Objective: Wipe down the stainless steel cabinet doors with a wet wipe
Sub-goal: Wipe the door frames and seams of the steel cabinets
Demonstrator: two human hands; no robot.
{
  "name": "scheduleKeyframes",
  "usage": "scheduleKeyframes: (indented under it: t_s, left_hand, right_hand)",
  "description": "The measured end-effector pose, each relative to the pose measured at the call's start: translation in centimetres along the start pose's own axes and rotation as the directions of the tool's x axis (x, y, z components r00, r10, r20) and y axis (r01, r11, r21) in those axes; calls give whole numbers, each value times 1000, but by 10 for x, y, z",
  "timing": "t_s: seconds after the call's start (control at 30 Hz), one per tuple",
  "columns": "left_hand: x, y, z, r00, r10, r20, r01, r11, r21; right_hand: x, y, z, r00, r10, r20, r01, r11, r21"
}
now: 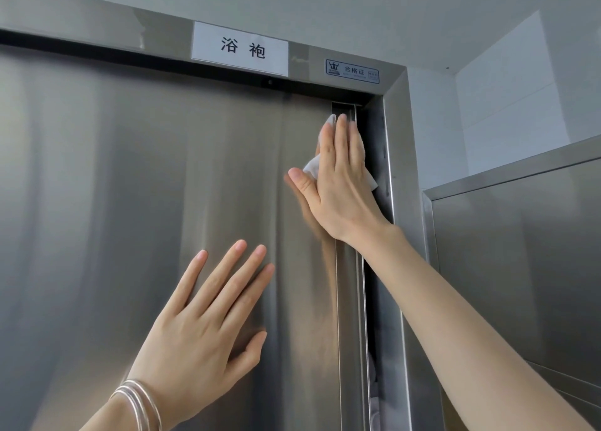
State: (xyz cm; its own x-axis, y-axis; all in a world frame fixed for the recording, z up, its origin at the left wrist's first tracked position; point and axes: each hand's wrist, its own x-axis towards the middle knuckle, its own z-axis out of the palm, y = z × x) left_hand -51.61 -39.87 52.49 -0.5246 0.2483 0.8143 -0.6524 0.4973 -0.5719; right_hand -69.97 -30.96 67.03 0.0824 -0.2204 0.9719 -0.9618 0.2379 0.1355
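The right hand (338,177), fingers straight, presses the wipe (312,167) flat near the door (146,203)'s top right corner. The left hand (208,313) rests spread lower down. Most of the door apparently remains unwiped.

My right arm (461,307) reaches up and forward, the bare forearm running in from the lower right. My right hand (338,187) is flat, its fingers straight, close together and pointing up, the thumb (302,180) held out to the side, and it presses a wet wipe (312,167) beneath the palm. Below it, on its thumb side, my left hand (201,326) lies flat too, fingers spread and thumb splayed. Thin silver bangles (140,401) ring its wrist.
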Motion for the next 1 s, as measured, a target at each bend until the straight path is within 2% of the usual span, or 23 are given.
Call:
scheduleKeyframes:
  t_s: [0.1,0.33,0.43,0.63,0.73,0.9,1.0]
  left_hand:
    - [1,0,-1,1000,-8,5,8,1000,-4]
    - [0,1,0,1000,-12,12,12,1000,-8]
    - [0,1,-1,1000,-16,12,16,1000,-3]
    - [0,1,-1,1000,-20,8,20,1000,-5]
    - [-2,2,-1,1000,-27,-1,27,1000,-3]
    - [-1,1,-1,1000,-21,2,21,1000,5]
    - [-2,1,1,1000,-14,-12,14,1000,1]
  right_hand:
    - [-4,-1,2,1000,-2,8,2,996,88]
    - [15,2,-2,1000,3,25,-5,998,62]
    - [2,-2,0,1000,8,19,-9,996,86]
    - [-8,1,0,999,-7,42,6,1000,23]
    - [-17,-4,1,999,16,45,-19,998,53]
    - [-89,-16,12,996,14,89,-23,994,103]
    - [-63,-12,9,997,39,70,-47,993,110]
